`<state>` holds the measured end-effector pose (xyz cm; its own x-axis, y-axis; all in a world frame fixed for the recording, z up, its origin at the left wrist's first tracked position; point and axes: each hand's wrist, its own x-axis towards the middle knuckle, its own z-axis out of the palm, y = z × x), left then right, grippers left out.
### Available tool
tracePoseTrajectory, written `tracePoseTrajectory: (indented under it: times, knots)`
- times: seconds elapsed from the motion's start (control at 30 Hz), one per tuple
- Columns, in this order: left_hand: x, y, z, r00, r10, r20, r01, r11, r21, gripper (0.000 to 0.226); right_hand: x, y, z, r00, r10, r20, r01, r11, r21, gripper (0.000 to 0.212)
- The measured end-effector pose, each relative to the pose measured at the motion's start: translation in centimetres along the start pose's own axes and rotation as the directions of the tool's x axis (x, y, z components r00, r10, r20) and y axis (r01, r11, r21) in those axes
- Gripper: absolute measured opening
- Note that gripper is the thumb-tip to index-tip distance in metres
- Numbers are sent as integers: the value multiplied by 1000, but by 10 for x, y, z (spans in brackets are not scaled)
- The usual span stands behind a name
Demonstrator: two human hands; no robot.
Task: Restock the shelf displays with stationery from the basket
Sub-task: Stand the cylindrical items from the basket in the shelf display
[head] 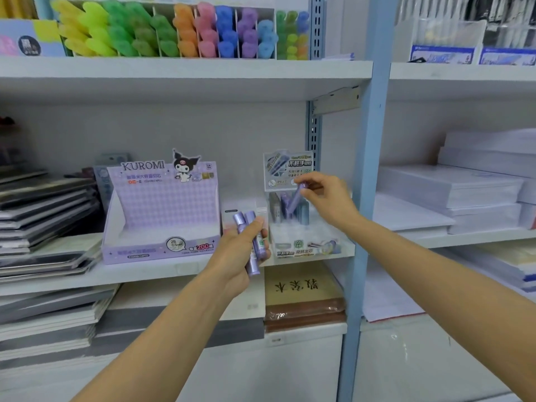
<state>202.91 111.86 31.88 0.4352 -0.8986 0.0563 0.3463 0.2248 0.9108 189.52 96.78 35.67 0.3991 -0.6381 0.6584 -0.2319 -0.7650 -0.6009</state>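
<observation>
**Q:** What is the largest structure shown?
**A:** A white shelf (pixel 185 68) unit with a blue upright; the working board sits at mid height. At the far left of that board lie stacked notebooks (pixel 43 213). The bay to the right holds reams of white paper (pixel 478 187). Coloured highlighters (pixel 174 33) stand on the board above.

**Q:** Which displays occupy the working board?
**A:** On the left is a lilac Kuromi box (pixel 162 210), whose tray looks bare of stock. On the right is a clear display stand (pixel 304 245), with a small white carton (pixel 240 207) between the two. Several upright tubes (pixel 278 207) stand at the far side of the stand. The near part of its tray looks unfilled.

**Q:** And the hands?
**A:** The left hand (pixel 237 253) is near the front edge of the board, between the two displays. Its fingers are curled round a small bundle of purple tubes (pixel 255 242), at least two. The right hand (pixel 327 195) is over the clear display stand and pinches a single purple tube (pixel 295 198) between thumb and fingertips. That tube is tilted, with its lower end pointing down among the upright tubes. Whether it touches them cannot be told.

**Q:** How far along is the restocking?
**A:** It is judged to be partway. The stand holds some stock, and one tube is on the point of being seated. The bundle in the left hand is left to place, and the Kuromi box seems to await filling as well. The basket is out of view, so what it holds cannot be told.
</observation>
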Motion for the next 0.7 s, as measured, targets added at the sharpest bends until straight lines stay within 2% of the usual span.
tracePoseTrajectory:
  times: [0.1,0.2,0.3,0.37,0.53,0.63,0.7]
  knots:
    - [5,-1,0,1000,10,29,-11,1000,23,13,9,5,9,995,-50,87,62,987,-147,27]
    - [15,-1,-3,999,36,34,-39,996,85,15,17,9,15,984,-99,147,129,969,-212,27]
    - [18,-3,-6,997,38,63,-44,994,97,17,21,14,14,961,-86,263,160,948,-274,26]
    - [17,-4,-6,994,35,107,-47,993,108,19,22,18,12,954,-68,292,156,945,-289,26]
    - [11,-5,-6,988,66,139,-84,988,126,25,21,21,18,980,-26,199,61,982,-177,22]
    - [7,-5,-7,982,75,176,-106,979,175,36,20,26,25,991,-61,121,90,966,-244,11]
    - [6,-5,-10,976,88,197,-127,972,195,39,19,30,28,992,-51,118,88,941,-328,3]
